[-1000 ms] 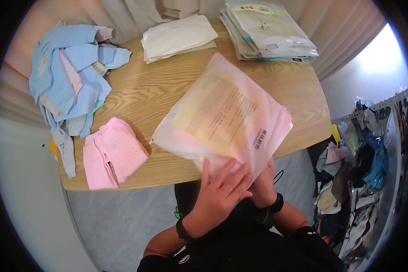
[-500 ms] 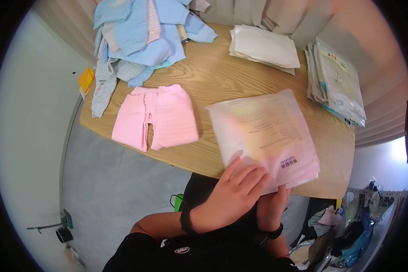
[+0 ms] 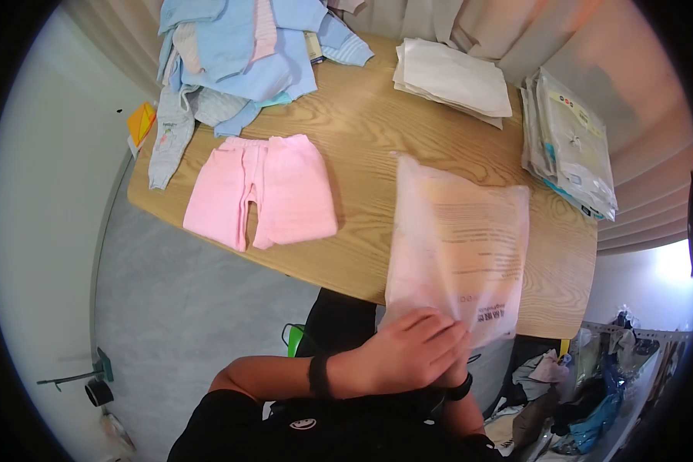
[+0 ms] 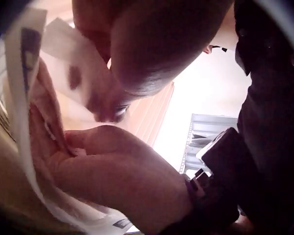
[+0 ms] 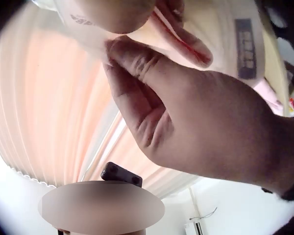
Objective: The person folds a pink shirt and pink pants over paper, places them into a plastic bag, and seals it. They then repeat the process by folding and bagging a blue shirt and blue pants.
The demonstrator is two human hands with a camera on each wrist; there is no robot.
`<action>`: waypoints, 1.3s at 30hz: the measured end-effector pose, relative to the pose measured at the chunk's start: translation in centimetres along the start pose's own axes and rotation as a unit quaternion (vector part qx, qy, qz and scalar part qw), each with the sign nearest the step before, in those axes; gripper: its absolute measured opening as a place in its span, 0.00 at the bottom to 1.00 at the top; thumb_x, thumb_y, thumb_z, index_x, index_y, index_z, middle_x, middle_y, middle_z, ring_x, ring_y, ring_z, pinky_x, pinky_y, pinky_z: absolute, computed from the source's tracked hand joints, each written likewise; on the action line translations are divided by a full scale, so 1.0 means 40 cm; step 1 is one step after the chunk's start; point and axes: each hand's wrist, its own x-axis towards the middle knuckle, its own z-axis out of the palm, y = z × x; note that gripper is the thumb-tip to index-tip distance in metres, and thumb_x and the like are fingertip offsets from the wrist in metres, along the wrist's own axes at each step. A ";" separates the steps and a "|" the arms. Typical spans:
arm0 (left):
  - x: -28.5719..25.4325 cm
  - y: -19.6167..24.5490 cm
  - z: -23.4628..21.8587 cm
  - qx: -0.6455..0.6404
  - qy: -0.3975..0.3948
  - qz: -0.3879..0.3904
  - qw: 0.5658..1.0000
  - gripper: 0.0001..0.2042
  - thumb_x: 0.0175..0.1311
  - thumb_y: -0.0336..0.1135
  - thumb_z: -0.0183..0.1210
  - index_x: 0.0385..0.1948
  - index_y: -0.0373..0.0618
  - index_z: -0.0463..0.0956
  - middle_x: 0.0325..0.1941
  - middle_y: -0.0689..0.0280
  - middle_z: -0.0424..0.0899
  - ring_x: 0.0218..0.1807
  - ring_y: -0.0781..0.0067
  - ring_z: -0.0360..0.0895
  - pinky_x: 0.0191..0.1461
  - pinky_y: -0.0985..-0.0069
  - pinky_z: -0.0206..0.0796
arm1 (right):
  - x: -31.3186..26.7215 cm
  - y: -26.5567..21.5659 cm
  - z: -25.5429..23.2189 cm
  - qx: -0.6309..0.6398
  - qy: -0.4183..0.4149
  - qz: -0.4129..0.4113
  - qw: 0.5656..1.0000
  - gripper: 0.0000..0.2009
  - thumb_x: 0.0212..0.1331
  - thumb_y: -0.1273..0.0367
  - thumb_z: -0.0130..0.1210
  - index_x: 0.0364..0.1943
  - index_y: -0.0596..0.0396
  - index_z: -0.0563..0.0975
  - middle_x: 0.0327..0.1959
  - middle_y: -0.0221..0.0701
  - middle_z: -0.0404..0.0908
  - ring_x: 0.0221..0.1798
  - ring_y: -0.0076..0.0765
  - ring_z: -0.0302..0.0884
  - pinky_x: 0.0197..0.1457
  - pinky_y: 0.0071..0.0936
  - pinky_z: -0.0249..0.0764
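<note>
A frosted plastic garment bag (image 3: 458,254) printed with dark lettering stands tilted at the table's near edge, pinkish and orange clothing showing through it. My left hand (image 3: 408,350) grips its near edge with bent fingers, overlapping the right hand in the head view. My right hand (image 5: 196,112) pinches the plastic between thumb and forefinger in the right wrist view; from the head, most of it is hidden behind the left. Folded pink trousers (image 3: 262,192) lie on the table to the left of the bag.
Blue and grey baby clothes (image 3: 246,69) are heaped at the back left of the wooden table (image 3: 354,169). White sheets (image 3: 454,81) lie at the back, and packed clear bags (image 3: 570,142) at the right. A rack of clothes (image 3: 593,385) stands beyond the right corner.
The head view swung round to the right. The bag was lying flatter, and its near edge has come closer to the body and tilted up. My left hand moved from spread fingers on it to gripping its edge.
</note>
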 end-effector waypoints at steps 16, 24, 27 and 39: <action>-0.266 -0.390 -0.317 0.315 0.171 -0.394 0.846 0.21 0.61 0.39 0.61 0.54 0.42 0.74 0.58 0.50 0.72 0.60 0.44 0.68 0.65 0.55 0.57 | -0.017 -0.183 -0.086 -0.157 -0.141 0.235 0.949 0.20 0.65 0.72 0.47 0.60 0.64 0.64 0.58 0.48 0.72 0.56 0.55 0.75 0.54 0.49 0.78; -0.338 -0.413 -0.342 0.207 0.190 -0.495 0.822 0.25 0.57 0.33 0.65 0.56 0.37 0.69 0.55 0.47 0.74 0.57 0.51 0.72 0.61 0.63 0.64 | -0.001 -0.209 0.033 -0.246 -0.115 0.116 0.955 0.16 0.62 0.76 0.50 0.54 0.64 0.70 0.40 0.39 0.83 0.49 0.42 0.80 0.52 0.35 0.77; -0.321 -0.368 -0.374 0.043 0.248 -0.589 0.768 0.29 0.55 0.28 0.65 0.60 0.38 0.64 0.55 0.50 0.75 0.55 0.60 0.75 0.55 0.68 0.69 | 0.007 -0.236 0.056 -0.515 -0.246 0.140 0.809 0.17 0.62 0.71 0.55 0.53 0.64 0.70 0.41 0.37 0.83 0.42 0.33 0.82 0.44 0.29 0.77; -0.142 -0.307 -0.291 0.053 0.014 -0.282 0.958 0.37 0.49 0.47 0.67 0.63 0.43 0.65 0.69 0.59 0.66 0.73 0.54 0.55 0.76 0.53 0.34 | 0.038 -0.157 0.219 -0.401 -0.453 0.042 0.795 0.20 0.61 0.74 0.55 0.58 0.59 0.68 0.49 0.39 0.80 0.53 0.39 0.78 0.58 0.31 0.72</action>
